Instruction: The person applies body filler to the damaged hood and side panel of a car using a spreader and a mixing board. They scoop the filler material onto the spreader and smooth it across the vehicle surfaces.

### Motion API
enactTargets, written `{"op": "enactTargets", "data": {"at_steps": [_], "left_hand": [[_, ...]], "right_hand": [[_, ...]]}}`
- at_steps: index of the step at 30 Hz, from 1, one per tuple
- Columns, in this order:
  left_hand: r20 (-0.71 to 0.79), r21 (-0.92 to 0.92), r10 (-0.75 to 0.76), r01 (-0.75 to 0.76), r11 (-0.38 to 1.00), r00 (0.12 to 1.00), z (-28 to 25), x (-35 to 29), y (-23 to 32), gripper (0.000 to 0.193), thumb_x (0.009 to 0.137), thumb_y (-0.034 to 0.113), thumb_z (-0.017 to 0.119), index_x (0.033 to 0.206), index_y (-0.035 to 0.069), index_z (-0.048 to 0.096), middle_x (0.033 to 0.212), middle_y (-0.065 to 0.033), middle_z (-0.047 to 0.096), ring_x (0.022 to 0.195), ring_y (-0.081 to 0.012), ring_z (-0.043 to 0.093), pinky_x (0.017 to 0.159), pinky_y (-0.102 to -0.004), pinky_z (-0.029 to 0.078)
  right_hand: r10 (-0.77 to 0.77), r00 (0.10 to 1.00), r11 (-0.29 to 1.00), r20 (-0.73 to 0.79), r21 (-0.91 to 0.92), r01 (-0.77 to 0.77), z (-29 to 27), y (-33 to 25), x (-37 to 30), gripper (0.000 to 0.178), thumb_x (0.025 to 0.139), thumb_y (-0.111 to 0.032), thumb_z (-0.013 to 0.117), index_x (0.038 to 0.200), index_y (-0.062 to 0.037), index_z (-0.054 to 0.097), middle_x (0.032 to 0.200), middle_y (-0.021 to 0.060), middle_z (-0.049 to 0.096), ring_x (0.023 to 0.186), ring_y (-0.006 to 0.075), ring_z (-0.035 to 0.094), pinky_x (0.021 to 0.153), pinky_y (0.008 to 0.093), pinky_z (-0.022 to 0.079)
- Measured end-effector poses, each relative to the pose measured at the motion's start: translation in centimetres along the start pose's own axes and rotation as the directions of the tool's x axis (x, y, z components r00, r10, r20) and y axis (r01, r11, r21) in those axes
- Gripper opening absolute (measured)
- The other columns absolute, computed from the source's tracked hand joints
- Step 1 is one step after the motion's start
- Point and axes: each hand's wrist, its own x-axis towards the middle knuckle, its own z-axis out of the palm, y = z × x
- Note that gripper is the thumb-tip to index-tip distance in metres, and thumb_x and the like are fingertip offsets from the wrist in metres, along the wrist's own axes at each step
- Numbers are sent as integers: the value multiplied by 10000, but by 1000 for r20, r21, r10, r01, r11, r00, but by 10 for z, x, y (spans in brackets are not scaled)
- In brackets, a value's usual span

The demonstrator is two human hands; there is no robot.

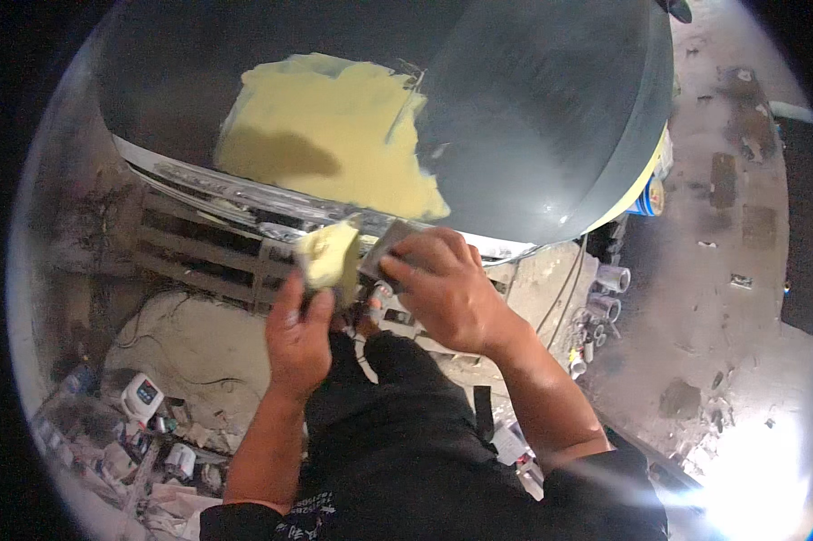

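Pale yellow paste [331, 252], blackish-grey panel [528, 126]

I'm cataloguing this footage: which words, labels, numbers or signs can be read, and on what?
Black shirt: pale printed characters and digits, not copied out here.
White device at lower left: its small display is too blurred to read.
Blue container at right: no legible lettering.

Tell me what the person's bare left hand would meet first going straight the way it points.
The left hand holds a flat, yellow-pasted tool, which would probably first meet the pale lower edge of the dark curved panel; depth is unclear.
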Motion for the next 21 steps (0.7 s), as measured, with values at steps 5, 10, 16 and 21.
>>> {"op": "enactTargets", "data": {"at_steps": [5, 10, 16, 21], "left_hand": [[-165, -32, 19, -24, 999, 986, -12, 1, -6, 357, 920, 33, 503, 1272, -6, 460, 1125, -79, 576, 1002, -130, 543, 893, -288, 432], [-167, -219, -201, 162, 962, 965, -15, -19, -33, 351, 901, 37, 518, 1243, -13, 460, 1111, -60, 570, 1006, -126, 535, 901, -277, 413], [-178, -333, -288, 218, 917, 941, -17, -45, -59, 357, 890, 49, 539, 1231, -20, 460, 1097, -59, 567, 1001, -125, 533, 907, -285, 411], [-208, -356, -263, 177, 917, 942, -15, -50, -69, 360, 897, 59, 550, 1236, -20, 460, 1105, -61, 566, 1010, -135, 533, 920, -292, 409]], "right_hand": [[189, 977, 891, -96, -401, -212, -13, 59, 24, 457, 827, -133, 552, 1275, -195, 482, 1309, 64, 436, 1169, 367, 391, 925, 524, 363], [19, 998, 705, -53, -708, -50, -19, 102, 72, 474, 797, -160, 550, 1265, -194, 491, 1295, 54, 441, 1142, 345, 405, 874, 517, 382], [-165, 980, 602, 113, -775, 190, -26, 113, 105, 475, 757, -164, 570, 1229, -190, 530, 1259, 52, 466, 1134, 330, 419, 867, 483, 388], [-183, 972, 593, 149, -772, 230, -27, 113, 115, 473, 749, -170, 573, 1220, -169, 530, 1239, 69, 477, 1122, 349, 433, 855, 501, 392]]}}
